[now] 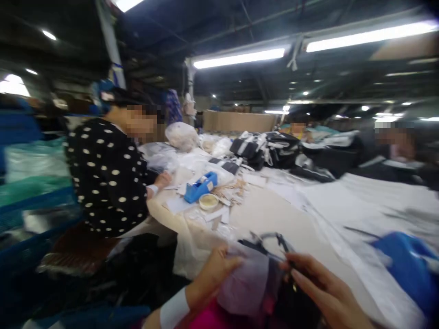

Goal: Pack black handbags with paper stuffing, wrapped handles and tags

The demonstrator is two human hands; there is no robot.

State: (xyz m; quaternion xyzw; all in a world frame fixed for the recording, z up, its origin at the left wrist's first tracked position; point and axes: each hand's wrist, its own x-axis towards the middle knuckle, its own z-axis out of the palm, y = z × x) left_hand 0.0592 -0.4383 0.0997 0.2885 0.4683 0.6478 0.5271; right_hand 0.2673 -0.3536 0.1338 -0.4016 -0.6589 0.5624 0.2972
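At the near edge of the table, my left hand (211, 272) is closed with its thumb pressed on a translucent whitish sheet (243, 281), which may be a thin plastic bag. The sheet lies against a black item (297, 304) that looks like fabric, partly hidden by my hands. My right hand (322, 285) pinches a thin dark strap (283, 242) at the black item's upper edge, fingers blurred. A small gold-coloured spot shows just below those fingertips. Bright pink cloth (209, 317) shows beneath the sheet.
A blue tape dispenser (201, 186), a tape roll (208, 201) and brown scraps (233, 192) lie ahead. Black-and-white bags (250, 148) are piled behind. A co-worker in a dotted top (106, 178) sits at left. A blurred blue object (406, 267) stands at right on white sheets.
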